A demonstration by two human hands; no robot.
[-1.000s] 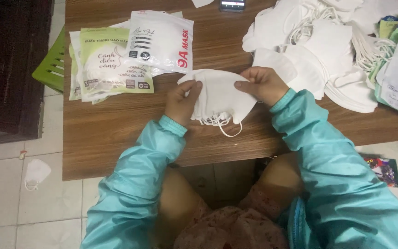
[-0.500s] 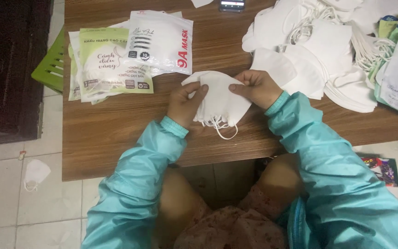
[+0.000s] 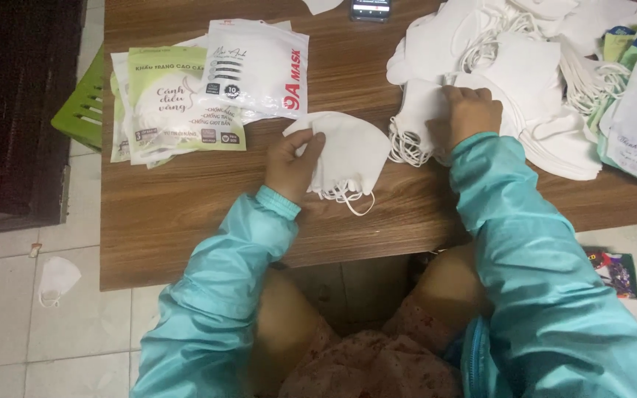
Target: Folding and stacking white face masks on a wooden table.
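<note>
- our left hand (image 3: 293, 166) pinches a small stack of white masks (image 3: 348, 155) in the middle of the frame, on the wooden table (image 3: 186, 221).
- our right hand (image 3: 466, 114) presses its bent fingers on the big mask pile (image 3: 525, 66) at the upper right.
- packets (image 3: 215, 88) lie at the upper left.

Printed mask packets (image 3: 208, 96) lay stacked on the wooden table (image 3: 186, 214), with a phone (image 3: 370, 9) at its far edge. A green stool (image 3: 82, 103) stood beside the table, and one white mask (image 3: 57, 278) lay on the tiled floor (image 3: 9, 332).
</note>
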